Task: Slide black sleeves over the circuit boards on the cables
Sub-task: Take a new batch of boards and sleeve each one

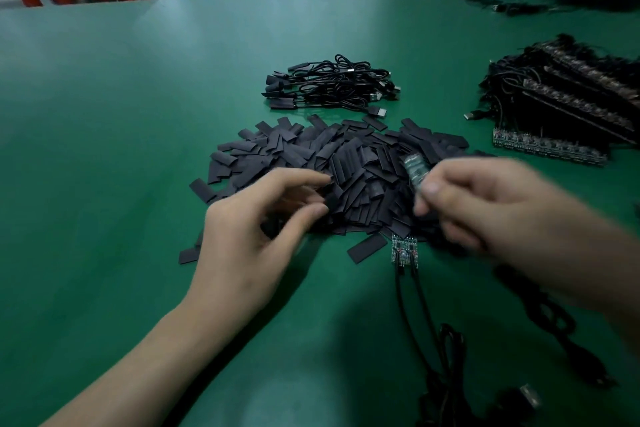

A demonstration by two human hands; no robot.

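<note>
1. Your right hand (485, 204), right of centre, pinches a bare circuit board (415, 168) between thumb and fingers. The board's free end points up and away over the pile, which probably leaves it open for a sleeve to be pushed on. This hand is motion-blurred.
2. Your left hand (256, 229) is at the near left edge of the pile of sleeves (346, 163), in mid-frame on the bench (138, 114). Its fingers (304, 180) curl toward the thumb over one sleeve. You cannot tell whether they have closed on it.
3. The pile sits directly between your hands, so picking a sleeve likely takes only a short reach.
4. Two boards (404, 250) on black cables (412, 315) lie side by side at the near edge of the pile. They are still uncovered and appear to be next in line.
5. A bundle of cables (332, 87) lies beyond the pile at upper centre. Its ends look already sleeved, so this is probably the finished lot.
6. A stack of boards (568, 104) with cables sits at the right edge and looks like the unprocessed supply.
7. Judgement: this is the pick-a-sleeve step. No sleeve is on the held board yet.
</note>
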